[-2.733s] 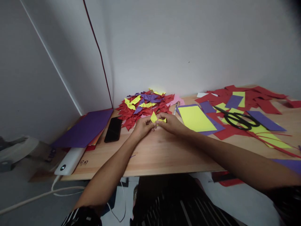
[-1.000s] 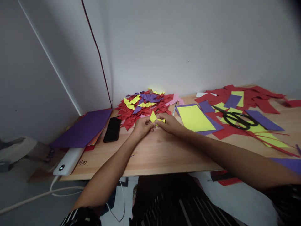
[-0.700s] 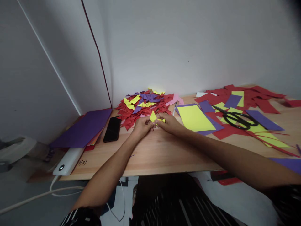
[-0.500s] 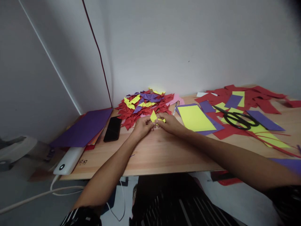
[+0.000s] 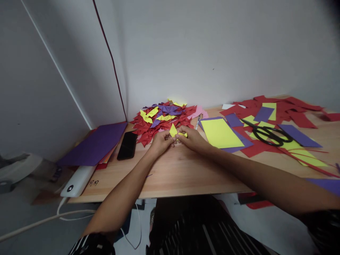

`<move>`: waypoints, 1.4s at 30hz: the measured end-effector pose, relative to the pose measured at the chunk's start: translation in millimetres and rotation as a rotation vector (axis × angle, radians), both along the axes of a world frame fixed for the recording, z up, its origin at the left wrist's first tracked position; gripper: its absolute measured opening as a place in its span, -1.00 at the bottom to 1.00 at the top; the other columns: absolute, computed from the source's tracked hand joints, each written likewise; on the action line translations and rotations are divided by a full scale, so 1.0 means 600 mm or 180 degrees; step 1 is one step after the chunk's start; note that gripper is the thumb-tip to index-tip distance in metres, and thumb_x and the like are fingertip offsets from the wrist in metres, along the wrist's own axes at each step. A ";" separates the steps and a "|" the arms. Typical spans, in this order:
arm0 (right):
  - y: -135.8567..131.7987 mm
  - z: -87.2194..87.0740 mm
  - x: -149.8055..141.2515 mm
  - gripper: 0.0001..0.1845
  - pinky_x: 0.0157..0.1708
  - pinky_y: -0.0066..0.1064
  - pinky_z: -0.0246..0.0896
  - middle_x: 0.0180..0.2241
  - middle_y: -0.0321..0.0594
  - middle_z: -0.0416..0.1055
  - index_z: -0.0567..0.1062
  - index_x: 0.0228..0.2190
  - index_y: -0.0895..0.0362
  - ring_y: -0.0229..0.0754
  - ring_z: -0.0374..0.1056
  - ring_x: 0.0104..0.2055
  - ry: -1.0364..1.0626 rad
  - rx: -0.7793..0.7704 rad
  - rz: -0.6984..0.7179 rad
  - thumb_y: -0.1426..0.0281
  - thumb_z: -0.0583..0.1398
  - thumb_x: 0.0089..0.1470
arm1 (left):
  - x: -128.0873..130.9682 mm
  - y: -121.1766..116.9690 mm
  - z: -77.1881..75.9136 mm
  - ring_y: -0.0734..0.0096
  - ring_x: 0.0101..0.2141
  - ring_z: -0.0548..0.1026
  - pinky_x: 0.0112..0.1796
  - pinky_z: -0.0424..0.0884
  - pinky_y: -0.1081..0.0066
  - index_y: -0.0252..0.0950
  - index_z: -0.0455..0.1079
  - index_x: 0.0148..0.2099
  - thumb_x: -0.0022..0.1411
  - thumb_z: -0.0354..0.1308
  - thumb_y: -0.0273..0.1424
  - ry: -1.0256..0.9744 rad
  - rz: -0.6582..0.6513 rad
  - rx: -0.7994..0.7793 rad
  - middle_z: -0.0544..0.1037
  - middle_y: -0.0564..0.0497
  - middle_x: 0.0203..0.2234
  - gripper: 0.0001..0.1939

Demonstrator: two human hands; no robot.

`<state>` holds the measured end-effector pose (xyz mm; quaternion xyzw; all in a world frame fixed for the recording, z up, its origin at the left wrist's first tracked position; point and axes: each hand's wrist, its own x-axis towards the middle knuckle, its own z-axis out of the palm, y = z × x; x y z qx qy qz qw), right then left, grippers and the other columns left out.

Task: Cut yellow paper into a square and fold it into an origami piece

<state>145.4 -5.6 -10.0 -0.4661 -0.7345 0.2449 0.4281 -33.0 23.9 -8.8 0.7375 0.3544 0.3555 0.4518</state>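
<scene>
A small piece of folded yellow paper (image 5: 173,130) is held between both hands just above the wooden table. My left hand (image 5: 162,141) pinches its left side, with one pointed flap standing up beside the fingertips. My right hand (image 5: 190,137) is closed on the right side, where a second yellow tip shows at the fingers. The fingers cover the paper's middle, so its full shape is hidden. Right behind the hands lies a heap of folded paper pieces (image 5: 166,118) in red, purple and yellow.
Yellow sheets (image 5: 221,132) lie over purple ones right of the hands. Black-handled scissors (image 5: 268,135) rest on red, yellow and purple cut paper farther right. To the left are a black phone (image 5: 127,145), purple sheets (image 5: 97,145) and a white power bank (image 5: 78,182) with a cable.
Both hands stay in nearly the same spot on the yellow paper. The right fingers have shifted slightly against it; the rest of the table looks the same.
</scene>
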 end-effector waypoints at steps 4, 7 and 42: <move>-0.003 0.005 -0.001 -0.88 -0.33 -0.37 0.12 -0.45 -0.25 0.40 0.33 -0.41 0.11 -0.16 0.30 -0.35 -0.0004 -0.0071 -0.0011 0.31 0.12 0.06 | 0.000 -0.001 0.000 0.51 -0.58 0.46 -0.47 0.33 0.52 -0.39 0.42 -0.35 0.12 0.23 -0.25 0.0088 0.0035 0.0048 0.53 0.02 -0.55 -0.75; -0.004 0.007 0.000 -0.88 -0.34 -0.39 0.12 -0.45 -0.26 0.39 0.32 -0.44 0.11 -0.19 0.29 -0.37 0.0028 -0.0064 0.0043 0.32 0.12 0.07 | 0.000 -0.002 0.002 0.51 -0.58 0.45 -0.47 0.34 0.51 -0.39 0.41 -0.36 0.12 0.23 -0.25 0.0057 0.0025 0.0047 0.52 0.02 -0.56 -0.74; 0.009 0.000 0.008 -0.82 -0.45 -0.42 0.19 -0.55 -0.34 0.36 0.32 -0.45 0.11 -0.27 0.29 -0.52 0.0581 -0.0679 0.0665 0.26 0.15 0.05 | 0.004 -0.008 0.012 0.53 -0.55 0.46 -0.47 0.40 0.51 -0.43 0.45 -0.35 0.00 0.35 -0.21 -0.0416 -0.0372 -0.0434 0.54 -0.03 -0.51 -0.65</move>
